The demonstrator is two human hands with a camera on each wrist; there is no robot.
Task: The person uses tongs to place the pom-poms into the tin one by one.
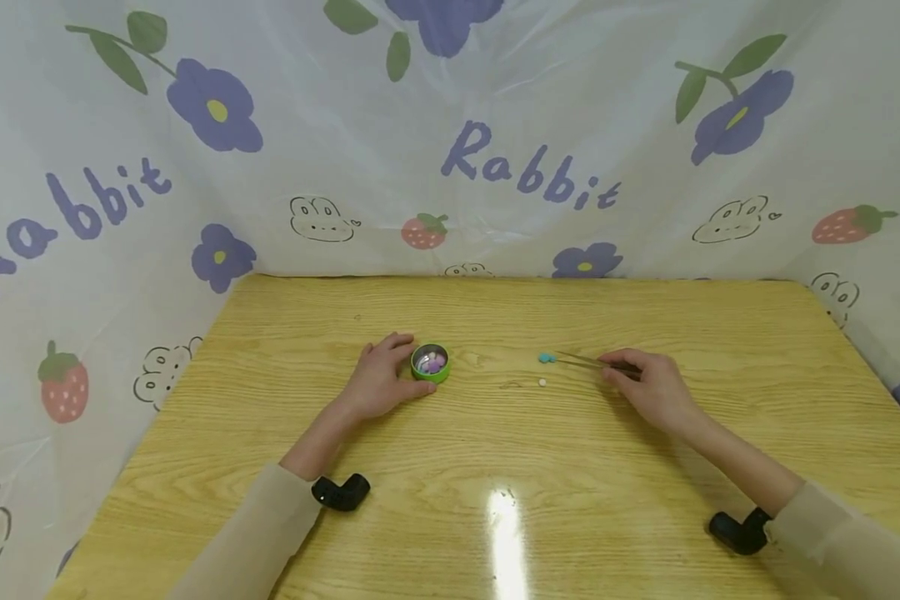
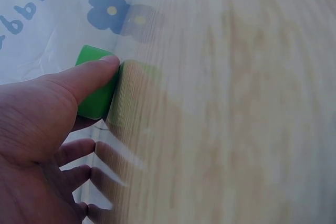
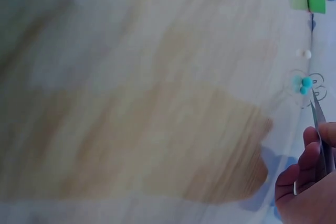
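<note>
My left hand (image 1: 381, 379) holds a small round green tin (image 1: 431, 377) on the table, thumb at its near side and fingers at its far side. Purple and pale pink pieces (image 1: 432, 363) lie inside the tin. In the left wrist view the thumb presses on the green wall (image 2: 97, 95). My right hand (image 1: 654, 387) grips metal tweezers (image 1: 588, 362) that point left. Their tips are right at a small blue piece (image 1: 546, 357) made of rounded lobes. Just nearer to me lies a small white bead (image 1: 542, 382), also seen in the right wrist view.
The wooden table (image 1: 435, 467) reaches back to a white cloth (image 1: 390, 167) printed with flowers, rabbits and strawberries. Black curved wrist mounts (image 1: 342, 492) show at both sleeves. A glare patch lies at the table's front.
</note>
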